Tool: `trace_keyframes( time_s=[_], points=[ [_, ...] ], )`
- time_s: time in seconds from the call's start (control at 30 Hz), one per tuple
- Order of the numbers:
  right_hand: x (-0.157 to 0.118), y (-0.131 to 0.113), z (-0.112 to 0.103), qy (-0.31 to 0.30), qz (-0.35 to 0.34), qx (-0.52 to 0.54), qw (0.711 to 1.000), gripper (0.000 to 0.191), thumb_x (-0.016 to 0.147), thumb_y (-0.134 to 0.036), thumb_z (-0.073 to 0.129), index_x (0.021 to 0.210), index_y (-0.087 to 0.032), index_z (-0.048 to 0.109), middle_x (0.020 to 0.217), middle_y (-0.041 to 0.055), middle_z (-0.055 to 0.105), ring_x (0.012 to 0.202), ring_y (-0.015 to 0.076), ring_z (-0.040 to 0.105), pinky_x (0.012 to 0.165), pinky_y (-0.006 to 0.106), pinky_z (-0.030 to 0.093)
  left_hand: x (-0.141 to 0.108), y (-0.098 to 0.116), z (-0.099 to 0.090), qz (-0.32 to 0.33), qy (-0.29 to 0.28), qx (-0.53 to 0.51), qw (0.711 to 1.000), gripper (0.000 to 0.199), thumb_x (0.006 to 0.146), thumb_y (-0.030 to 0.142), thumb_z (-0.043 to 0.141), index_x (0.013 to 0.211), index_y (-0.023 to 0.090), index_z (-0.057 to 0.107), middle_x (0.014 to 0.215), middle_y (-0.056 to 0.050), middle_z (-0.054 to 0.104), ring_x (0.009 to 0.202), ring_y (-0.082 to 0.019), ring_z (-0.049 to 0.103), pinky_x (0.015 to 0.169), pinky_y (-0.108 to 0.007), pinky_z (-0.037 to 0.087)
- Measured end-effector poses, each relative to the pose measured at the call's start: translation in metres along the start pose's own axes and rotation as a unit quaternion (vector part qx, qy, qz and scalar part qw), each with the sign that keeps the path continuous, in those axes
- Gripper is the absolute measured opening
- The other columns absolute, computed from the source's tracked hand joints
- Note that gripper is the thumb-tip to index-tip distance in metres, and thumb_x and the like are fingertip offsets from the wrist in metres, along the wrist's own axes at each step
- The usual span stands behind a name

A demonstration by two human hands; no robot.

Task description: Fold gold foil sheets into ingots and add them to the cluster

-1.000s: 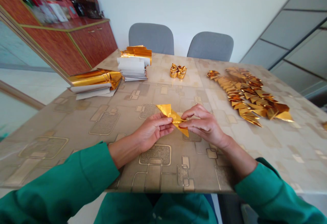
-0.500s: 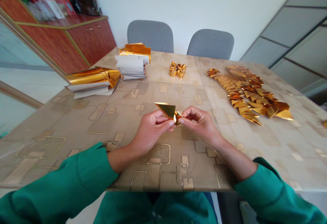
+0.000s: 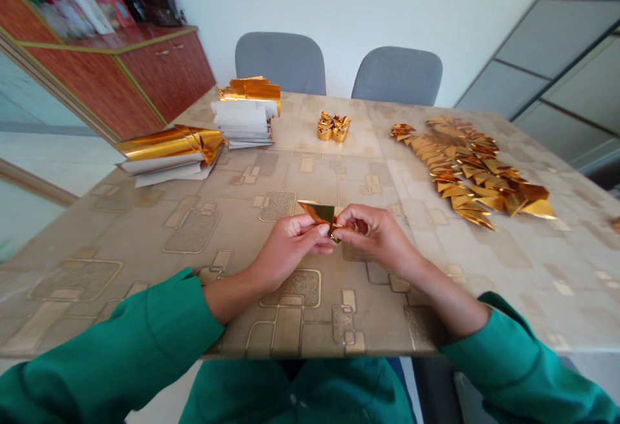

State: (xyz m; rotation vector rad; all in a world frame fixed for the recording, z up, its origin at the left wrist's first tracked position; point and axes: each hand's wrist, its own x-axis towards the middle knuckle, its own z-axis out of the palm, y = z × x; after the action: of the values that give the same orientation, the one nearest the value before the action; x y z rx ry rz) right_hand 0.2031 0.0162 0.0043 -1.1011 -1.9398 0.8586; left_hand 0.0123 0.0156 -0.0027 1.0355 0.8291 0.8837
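Foil point(image 3: 324, 215), folded into a pointed piece, is at the centre of the frame, over the table point(image 3: 194, 308). The step seems to be shaping by small pinches, and I judge that it calls for light, even pressure: the left hand point(image 3: 290, 243) should hold the piece steady, while the right hand point(image 3: 380, 233) works only at the small end, so that the thin edge does not tear or bend in a wrong place. The left hand is narrow, pinching the foil. The right hand is also narrow, and pinches the lower right end; how much foil is inside its grip, I cannot tell. From the left hand, the wide part rises just above the grip, its point toward the upper left of the frame.
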Motion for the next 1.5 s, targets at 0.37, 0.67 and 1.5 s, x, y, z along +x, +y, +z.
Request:
trace_keyframes(
  time_s=[0.37,0.67,1.5],
  points=[
    [-0.001,-0.005,0.003,0.01,0.007,0.023,1.0,0.016,0.09,-0.027,0.063,0.076,-0.019,0.062,0.071,-0.001,0.063,0.066,0.0119,0.055,0.063,0.026,0.041,-0.001,-0.004,0.0,-0.013,0.008,-0.027,0.999,0.017,0.078,0.029,0.077,0.075,0.014,0.071,0.076,-0.006,0.073,0.074,-0.016,0.07,0.07,-0.027,0.058],
    [-0.002,-0.003,0.005,0.005,0.025,0.074,0.997,0.015,0.092,-0.034,0.06,0.092,-0.02,0.065,0.082,0.0011,0.067,0.071,0.0129,0.058,0.064,0.027,0.043,0.0,-0.003,0.0,-0.014,0.017,-0.068,0.997,0.017,0.077,0.03,0.078,0.083,0.014,0.074,0.083,-0.006,0.074,0.071,-0.013,0.069,0.069,-0.025,0.057],
    [-0.001,-0.004,0.016,0.095,0.082,0.116,0.985,0.026,0.079,-0.039,0.073,0.075,-0.021,0.055,0.066,-0.004,0.053,0.06,0.0106,0.044,0.056,0.026,0.036,0.002,-0.005,0.0,0.008,0.015,-0.143,0.99,0.016,0.077,0.031,0.078,0.079,0.016,0.073,0.089,-0.005,0.075,0.089,-0.017,0.069,0.089,-0.034,0.055]
  ],
)
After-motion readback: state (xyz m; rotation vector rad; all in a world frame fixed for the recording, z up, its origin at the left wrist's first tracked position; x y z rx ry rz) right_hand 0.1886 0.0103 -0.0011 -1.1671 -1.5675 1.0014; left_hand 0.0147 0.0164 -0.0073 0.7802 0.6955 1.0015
